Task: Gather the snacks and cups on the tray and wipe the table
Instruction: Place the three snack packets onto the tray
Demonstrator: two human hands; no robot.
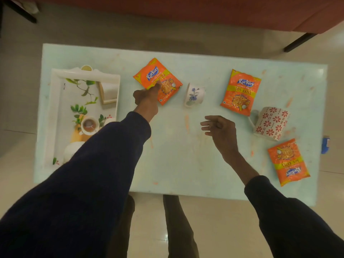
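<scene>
Head camera, looking down on a pale green bench (176,164) marked with orange smears. A person in dark long sleeves stands at the near edge.

A white tray (55,108) decorated with green leaves sits at the left end of the bench. None of the snacks or cups is on it.

3 orange snack packets lie on the bench. The far-left packet (158,75) lies tilted, just right of the tray's far corner. The middle packet (240,92) lies right of centre. The near-right packet (288,162) lies close to the right end, its printing upside down from this side.

2 cups are also out. A white cup with a blue flower (194,94) appears to lie on its side between the far-left and middle packets. A white mug with red flowers (271,123) shows its side too, between the middle and near-right packets, just beside the middle one.

The left hand (147,95) reaches forward, its fingers (158,86) resting on the near edge of the far-left packet. I cannot tell whether it pinches the packet or only touches it.

The right hand (219,131) hovers over the middle of the bench, fingers loose and spread, holding nothing.

A small blue object (325,145) shows at the bench's right edge. A reddish sofa (186,8) stands beyond the bench.
</scene>
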